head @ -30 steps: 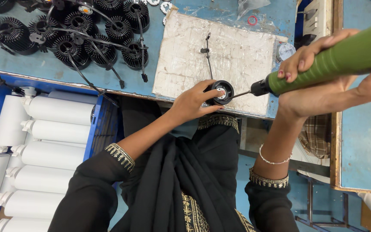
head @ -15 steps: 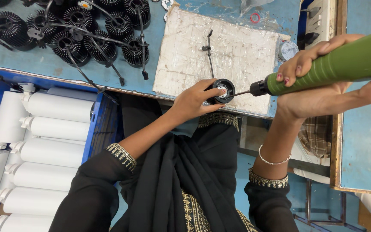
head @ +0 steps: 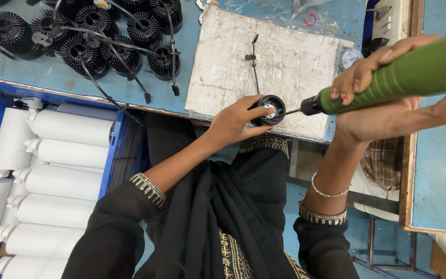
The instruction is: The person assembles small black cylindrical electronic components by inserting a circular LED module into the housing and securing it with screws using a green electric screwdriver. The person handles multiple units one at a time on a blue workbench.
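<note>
Green driver (head: 398,75) rear cut off

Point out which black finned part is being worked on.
The one on the white board, held by the left hand under the driver tip: part. The others lie heaped apart, upper left.

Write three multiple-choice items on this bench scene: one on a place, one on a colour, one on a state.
1. Where does the small black round part sit?
A. on the white board's near edge
B. in the blue crate
C. on the floor

2. What colour is the powered screwdriver's body?
A. red
B. green
C. white

3. What is the left hand doing?
A. hanging free
B. gripping the round part
C. resting on the white tubes

Key: 1 A, it lies on the white board at its near edge; 2 B, the barrel in the right hand is green; 3 B, its fingers close around the part.
</note>
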